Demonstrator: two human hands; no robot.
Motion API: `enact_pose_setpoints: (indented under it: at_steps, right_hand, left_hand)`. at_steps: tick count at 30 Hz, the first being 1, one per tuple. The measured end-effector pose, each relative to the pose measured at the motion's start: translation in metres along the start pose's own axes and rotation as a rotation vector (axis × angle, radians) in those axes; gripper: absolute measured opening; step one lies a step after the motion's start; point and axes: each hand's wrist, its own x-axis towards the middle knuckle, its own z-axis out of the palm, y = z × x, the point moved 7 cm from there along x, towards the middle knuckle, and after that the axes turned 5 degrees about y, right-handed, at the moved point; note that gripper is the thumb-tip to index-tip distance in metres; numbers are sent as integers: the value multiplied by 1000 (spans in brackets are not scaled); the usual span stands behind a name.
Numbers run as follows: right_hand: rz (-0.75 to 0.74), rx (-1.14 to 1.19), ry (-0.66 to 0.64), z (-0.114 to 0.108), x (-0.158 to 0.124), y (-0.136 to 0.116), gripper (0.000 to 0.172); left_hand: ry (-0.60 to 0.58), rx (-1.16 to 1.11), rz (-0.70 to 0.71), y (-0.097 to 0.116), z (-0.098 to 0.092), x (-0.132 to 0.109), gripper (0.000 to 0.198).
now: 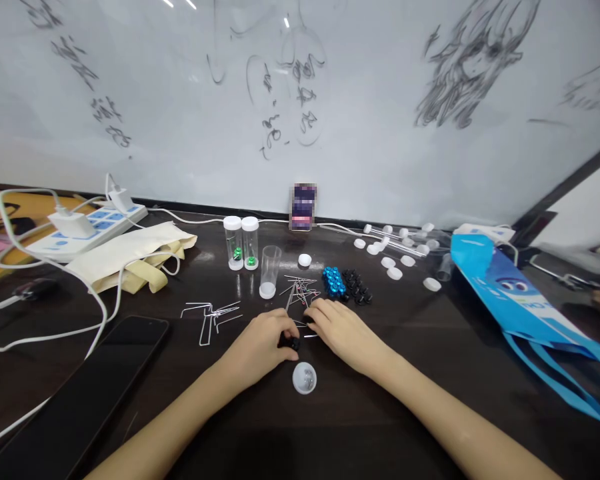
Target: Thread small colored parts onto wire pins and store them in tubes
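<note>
**A:** Dark glossy desk [430,347] pushed right up against a whiteboard [380,100] full of doodles. Why's everything bunched in the middle?

**B:** Looks like it's all kept within finger reach. The blue beads [333,281] and black beads [357,287] sit in two tidy clumps, touching and sorted by colour. There's a tangle of thin wire pins [297,290] just left of them. It's tiny, shiny, knobbly stuff, so I'd guess clumping it stops it rolling off.

**A:** And the hands?

**B:** The left hand [263,341] is curled, with its fingertips pinched on a small black piece [292,344]. It's held low against the desk, between both hands, just beyond a round white cap [305,377]. The right hand [341,327] is palm down, fingers bent in toward that same piece. Can't tell if it actually grips anything, maybe a wire.

**A:** Tubes?

**B:** Two clear plastic tubes [241,241] stand capped and upright with green bits at the bottom. A third tube [270,270] stands beside them with no cap. More bent wires [213,317] lie flat off to the left, and a black phone [87,393] sits nearer the edge.
</note>
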Motion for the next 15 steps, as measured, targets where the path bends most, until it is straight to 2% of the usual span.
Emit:
enact_pose_setpoints:
  at_steps: [2,5,9,15]
  right_hand:
    - [-7,7,21,0,1,-3,16]
    - [-120,-61,18,0,4,-15,13]
    - [-227,-127,28,0,7,-27,20]
    - [-190,-132,49,0,8,-23,21]
  left_hand:
    - [20,4,9,3,-4,0,11]
    - [57,-19,18,8,-10,-1,10]
    - [116,-81,-23,7,-14,-2,14]
    - [169,-193,-129,-7,-18,0,11]
